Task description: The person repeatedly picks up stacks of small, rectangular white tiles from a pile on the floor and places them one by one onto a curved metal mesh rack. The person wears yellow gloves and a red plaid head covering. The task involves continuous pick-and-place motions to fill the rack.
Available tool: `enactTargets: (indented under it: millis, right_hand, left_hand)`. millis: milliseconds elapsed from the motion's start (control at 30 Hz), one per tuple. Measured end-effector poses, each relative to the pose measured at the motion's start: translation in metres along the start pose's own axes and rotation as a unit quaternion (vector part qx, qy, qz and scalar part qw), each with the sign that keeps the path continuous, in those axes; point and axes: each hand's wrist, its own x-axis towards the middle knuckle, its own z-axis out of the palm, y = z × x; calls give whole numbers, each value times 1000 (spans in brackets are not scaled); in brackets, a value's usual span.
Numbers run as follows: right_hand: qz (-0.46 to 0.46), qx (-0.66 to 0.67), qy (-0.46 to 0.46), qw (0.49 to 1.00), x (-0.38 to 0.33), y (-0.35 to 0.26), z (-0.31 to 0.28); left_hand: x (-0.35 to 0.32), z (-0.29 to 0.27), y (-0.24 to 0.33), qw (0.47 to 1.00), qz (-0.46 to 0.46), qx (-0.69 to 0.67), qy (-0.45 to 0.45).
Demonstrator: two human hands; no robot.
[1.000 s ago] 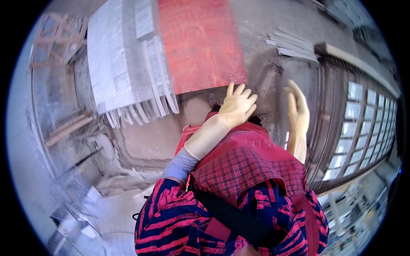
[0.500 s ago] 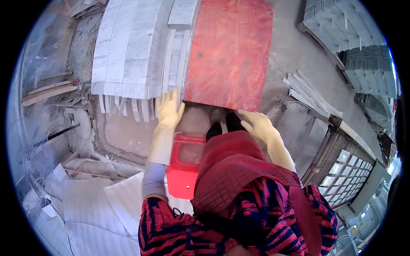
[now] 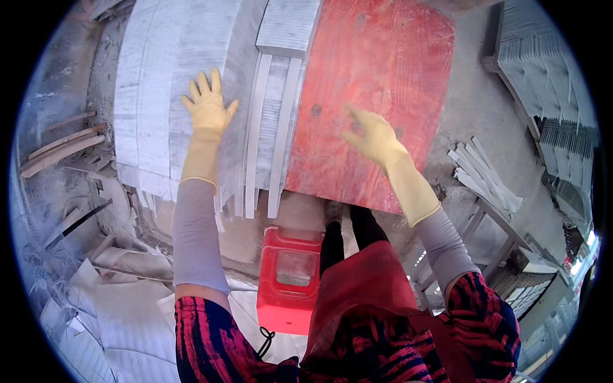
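Observation:
My left hand (image 3: pixel 209 105), in a cream rubber glove, is over a stack of grey-veined white slabs (image 3: pixel 147 96) at the left, fingers spread; whether it touches them I cannot tell. My right hand (image 3: pixel 375 135), gloved the same way, hovers over or rests on a red wooden board (image 3: pixel 357 64). Its fingertips are slightly blurred, the fingers stretched out and holding nothing. Between the slabs and the board lie long narrow white strips (image 3: pixel 285 127), with a short stack of grey-white pieces (image 3: pixel 290 29) at their far end.
A red plastic stool (image 3: pixel 271 287) stands close to my legs. At the right, loose white strips (image 3: pixel 485 175) lie near stacked grey slabs (image 3: pixel 543 70). White sheets (image 3: pixel 131 313) cover the lower left, below wooden pieces (image 3: pixel 64 150).
Both hands have moved forward from the near edges, the left onto the slab area and the right over the red board. My view has shifted, with the board and stool now lower in it.

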Motion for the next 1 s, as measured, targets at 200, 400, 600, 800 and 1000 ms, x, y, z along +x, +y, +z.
enactTargets:
  millis: [200, 400, 600, 800, 1000]
  right_hand:
    - [111, 194, 68, 972, 184, 26, 38]
    - [184, 221, 104, 952, 332, 28, 70]
    - [198, 239, 176, 934, 329, -26, 98]
    - [209, 221, 171, 937, 325, -13, 101]
    - [227, 226, 129, 939, 294, -46, 117]
  left_hand:
    - [20, 24, -12, 1000, 13, 15, 16]
    - [21, 28, -17, 999, 23, -19, 21]
    - [20, 21, -26, 999, 11, -23, 30]
    - [25, 22, -24, 998, 14, -37, 49]
    - [24, 23, -28, 998, 2, -35, 45]
